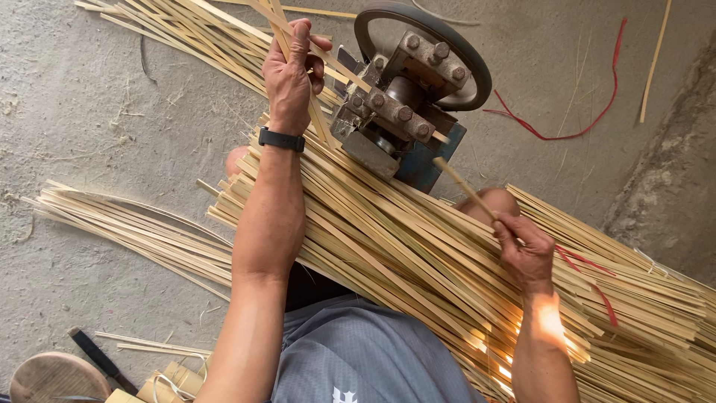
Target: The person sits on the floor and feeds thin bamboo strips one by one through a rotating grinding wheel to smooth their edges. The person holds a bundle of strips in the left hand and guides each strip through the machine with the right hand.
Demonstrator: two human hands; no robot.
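right hand (526, 250) pinching bamboo strip (464, 186), long axis aimed up-left into splitting machine (406, 97), left hand (291, 75) gripping split strips (280, 30)

The person wore a grey short-sleeved shirt (350, 358) with a small white mark near the lower hem. A black band (281, 139) with a dark face circled the left wrist. Both forearms were bare.

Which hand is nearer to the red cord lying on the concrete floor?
Right. The right hand, gripping a bamboo strip, is below the red cord on the same side. The left hand holds strips on the far side of the metal machine.
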